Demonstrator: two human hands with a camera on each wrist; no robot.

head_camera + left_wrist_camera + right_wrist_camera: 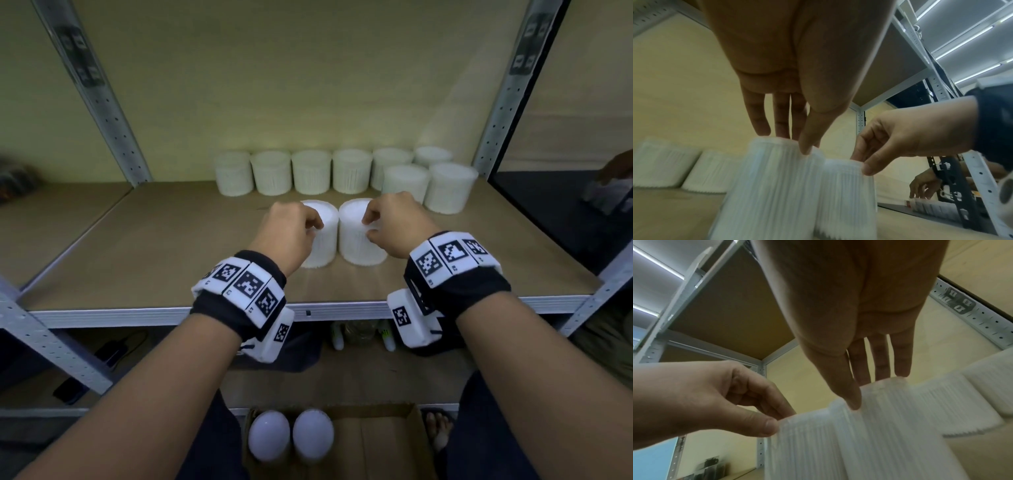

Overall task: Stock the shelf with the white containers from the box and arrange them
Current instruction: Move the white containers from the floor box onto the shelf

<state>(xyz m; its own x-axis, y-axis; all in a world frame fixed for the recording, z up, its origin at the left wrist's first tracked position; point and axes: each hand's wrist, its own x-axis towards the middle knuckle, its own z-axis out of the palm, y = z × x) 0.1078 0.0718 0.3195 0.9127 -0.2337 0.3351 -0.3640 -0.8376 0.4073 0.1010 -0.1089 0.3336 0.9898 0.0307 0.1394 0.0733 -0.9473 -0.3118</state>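
Two white ribbed containers stand side by side on the tan shelf board (164, 260), in front of the back row. My left hand (313, 228) pinches the top rim of the left container (323, 248) between thumb and fingers. In the same way my right hand (370, 224) pinches the right container (356, 243). The left wrist view shows the left hand (791, 142) on its container (772, 186). The right wrist view shows the right hand (873, 389) on its container (890, 426). Several containers (311, 171) line the back. A cardboard box (380, 445) below holds two more (269, 437).
Two extra containers (448, 186) stand in front of the back row at the right. Perforated grey uprights (113, 116) frame the bay, with a metal front edge (342, 310). Bottles (359, 330) stand on the lower shelf. Another person's hand (920, 186) works at the neighbouring rack.
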